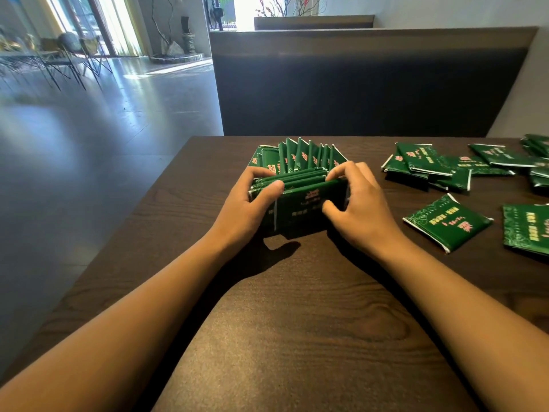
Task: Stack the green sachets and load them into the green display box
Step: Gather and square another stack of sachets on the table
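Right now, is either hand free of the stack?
No: the left hand and right hand both grip the sachet stack between them.

Green sachet stack (300, 185) upright on edge, green display box (300, 157) behind holding fanned sachets, loose sachets (445, 221) scattered right

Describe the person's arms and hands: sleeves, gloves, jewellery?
Both forearms are bare to the frame edge, no sleeves in view. The left hand and right hand wear no gloves; no rings, watch or bands show on fingers or wrists.

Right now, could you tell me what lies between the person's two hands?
In the head view, a stack of green sachets, gripped by the left hand and right hand.
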